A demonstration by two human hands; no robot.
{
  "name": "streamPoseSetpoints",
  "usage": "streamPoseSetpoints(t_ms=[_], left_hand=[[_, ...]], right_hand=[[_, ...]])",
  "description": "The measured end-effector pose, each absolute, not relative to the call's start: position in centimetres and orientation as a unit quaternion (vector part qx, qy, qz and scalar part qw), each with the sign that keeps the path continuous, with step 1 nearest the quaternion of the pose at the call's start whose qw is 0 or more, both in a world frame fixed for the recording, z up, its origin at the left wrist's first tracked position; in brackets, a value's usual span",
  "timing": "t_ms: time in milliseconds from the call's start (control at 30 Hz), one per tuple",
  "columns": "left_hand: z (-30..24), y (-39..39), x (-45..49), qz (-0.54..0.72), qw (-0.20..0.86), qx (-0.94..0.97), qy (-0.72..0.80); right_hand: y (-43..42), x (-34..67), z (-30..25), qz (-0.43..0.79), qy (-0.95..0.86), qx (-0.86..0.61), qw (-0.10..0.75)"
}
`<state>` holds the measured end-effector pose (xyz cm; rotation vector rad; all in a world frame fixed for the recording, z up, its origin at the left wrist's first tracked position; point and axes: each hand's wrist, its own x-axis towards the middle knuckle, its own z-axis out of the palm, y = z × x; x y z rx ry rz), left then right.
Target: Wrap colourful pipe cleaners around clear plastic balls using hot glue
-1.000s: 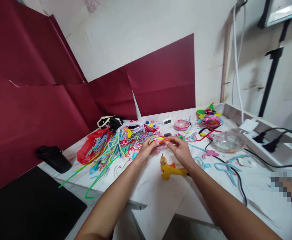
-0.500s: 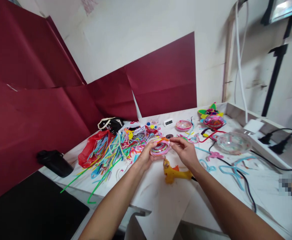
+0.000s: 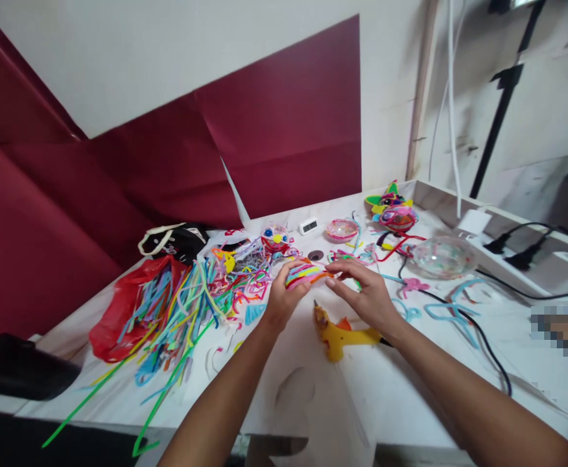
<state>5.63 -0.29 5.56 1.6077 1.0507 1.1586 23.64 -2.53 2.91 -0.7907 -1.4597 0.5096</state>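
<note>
My left hand (image 3: 284, 295) is closed on a small rounded piece wrapped in pink, yellow, blue and orange pipe cleaners (image 3: 308, 274), now tilted so its striped side faces me. My right hand (image 3: 362, 288) is at the right rim of this piece, thumb and forefinger apart on either side of an orange pipe cleaner end; whether they touch it I cannot tell. Just below both hands a yellow hot glue gun (image 3: 342, 337) lies on the white table (image 3: 264, 395), its nozzle pointing up and left.
On the left, many loose pipe cleaners (image 3: 181, 311) spill from a red plastic bag (image 3: 113, 318). A pink-rimmed clear bowl (image 3: 342, 230), a larger clear bowl (image 3: 442, 257) and a colourful pipe-cleaner figure (image 3: 395, 211) stand behind and right. A black cable (image 3: 483, 357) crosses the right side.
The wrapped piece has been turned from showing its clear hollow to showing its striped side. My right thumb and forefinger have spread from a pinch. The view has shifted right.
</note>
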Motion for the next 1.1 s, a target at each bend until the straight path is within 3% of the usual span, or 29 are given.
streamPoseSetpoints(t_ms=[100,567,1100], left_hand=[[5.0,-0.1,5.4,0.462,0.397,0.677,0.412],[2.9,-0.2,3.7,0.436,0.44,0.672,0.406],[2.4,-0.7,4.1,0.464,0.451,0.631,0.428]], right_hand=[[-2.4,23.1,2.6,0.209,-0.668,-0.333,0.632],[-2.2,21.9,1.3,0.232,-0.687,-0.369,0.582],[-2.3,21.3,1.2,0.3,-0.649,-0.36,0.599]])
